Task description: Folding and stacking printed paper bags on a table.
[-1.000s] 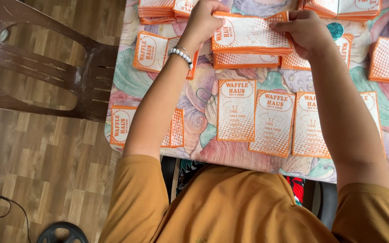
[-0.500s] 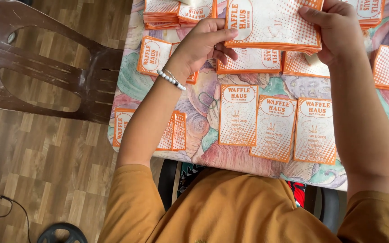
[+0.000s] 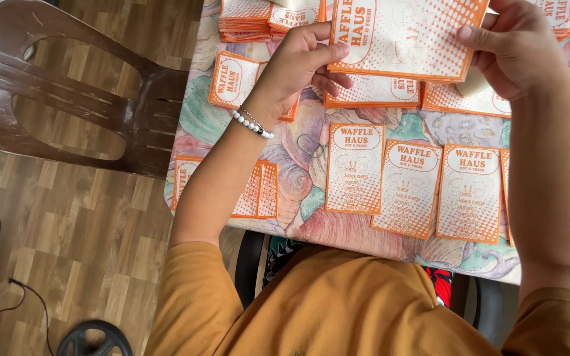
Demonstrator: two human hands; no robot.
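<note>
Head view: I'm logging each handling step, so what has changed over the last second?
Both hands, left and right, have kept hold of the orange-and-white paper bag and lifted it off the stack toward the camera; its printed front now shows larger. The three bags in a row on the flowered tablecloth and the brown plastic chair stayed put.

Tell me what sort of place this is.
Likely a home or small workshop used for packaging work: a table with a colourful patterned cloth, a brown plastic chair on wood-pattern flooring, and stacked orange-and-white paper sleeves.
</note>
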